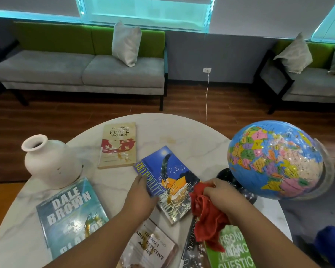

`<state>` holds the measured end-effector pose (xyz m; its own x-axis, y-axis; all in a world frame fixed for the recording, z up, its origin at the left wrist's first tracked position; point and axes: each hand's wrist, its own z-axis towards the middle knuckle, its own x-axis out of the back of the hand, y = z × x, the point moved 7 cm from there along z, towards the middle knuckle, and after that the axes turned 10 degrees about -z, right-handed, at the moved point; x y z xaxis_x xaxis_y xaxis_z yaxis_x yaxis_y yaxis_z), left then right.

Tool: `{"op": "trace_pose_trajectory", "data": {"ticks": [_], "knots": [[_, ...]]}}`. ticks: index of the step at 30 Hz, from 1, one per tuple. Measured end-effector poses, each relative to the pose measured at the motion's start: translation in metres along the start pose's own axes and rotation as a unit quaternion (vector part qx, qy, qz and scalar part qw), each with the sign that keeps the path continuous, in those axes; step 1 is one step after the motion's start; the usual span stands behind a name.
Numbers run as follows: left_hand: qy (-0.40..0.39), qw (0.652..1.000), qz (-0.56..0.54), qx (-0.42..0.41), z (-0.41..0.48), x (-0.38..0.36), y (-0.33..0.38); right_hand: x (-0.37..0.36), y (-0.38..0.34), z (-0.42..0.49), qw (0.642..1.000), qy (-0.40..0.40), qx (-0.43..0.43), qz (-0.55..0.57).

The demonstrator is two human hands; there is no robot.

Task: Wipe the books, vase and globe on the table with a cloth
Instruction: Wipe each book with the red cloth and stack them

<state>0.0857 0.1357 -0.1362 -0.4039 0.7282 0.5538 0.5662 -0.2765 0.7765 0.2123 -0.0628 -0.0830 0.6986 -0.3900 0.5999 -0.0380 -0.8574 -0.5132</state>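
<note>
On the round white marble-look table (pixel 191 136), the landmark is the blue glossy paperback with a feather on its cover (pixel 168 178), lying askew near the middle.

Far left of that blue paperback stands the white rounded ceramic vase (pixel 50 161), upright. Left of it and nearer the person lies the teal "Dale Brown" paperback (pixel 72 217). Behind it and to the left lies the beige and red "Filipino Peace Women" paperback (pixel 117 146).

The left hand (pixel 141 196) lies on the blue paperback's left edge with fingers fairly straight, seemingly steadying it. Just in front of the blue paperback lie a pale "No. 1 Ladies' Detective Agency" paperback (pixel 153 246) and a dark-covered book (pixel 191 248).

At the blue paperback's right corner the right hand (pixel 220 194) clutches the bunched red cloth (pixel 207 217), whose loose end hangs over a bright green paperback (pixel 234 248). To the right of the blue paperback stands the multicoloured globe on a black speckled base (pixel 275 161), at the table's edge.

By my reading, the step in hand is wiping the blue paperback. The next move calls for drawing the cloth across its cover toward the steadying hand, pressing lightly so that the glossy book does not slide. The loose end may drag on the books beneath it.
</note>
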Motion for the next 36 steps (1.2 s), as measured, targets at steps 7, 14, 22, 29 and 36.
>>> {"op": "trace_pose_trajectory", "data": {"ticks": [7,14,22,29,36], "knots": [[-0.033,0.988,0.153,0.002,-0.005,-0.01,-0.003,0.012,-0.044,-0.027,0.962,0.131,0.124,-0.203],[-0.037,0.984,0.173,-0.006,-0.001,-0.01,-0.002,0.015,-0.058,-0.019,0.951,0.221,0.172,-0.134],[-0.038,0.986,0.162,-0.017,0.001,-0.01,-0.002,-0.047,-0.022,0.035,0.99,0.103,0.057,-0.078],[-0.038,0.985,0.166,-0.012,0.001,-0.011,-0.004,-0.048,-0.033,0.041,0.975,0.066,0.118,-0.176],[-0.002,0.984,0.177,-0.002,-0.001,-0.007,-0.001,-0.012,-0.029,0.051,0.973,0.084,-0.019,-0.213]]}}
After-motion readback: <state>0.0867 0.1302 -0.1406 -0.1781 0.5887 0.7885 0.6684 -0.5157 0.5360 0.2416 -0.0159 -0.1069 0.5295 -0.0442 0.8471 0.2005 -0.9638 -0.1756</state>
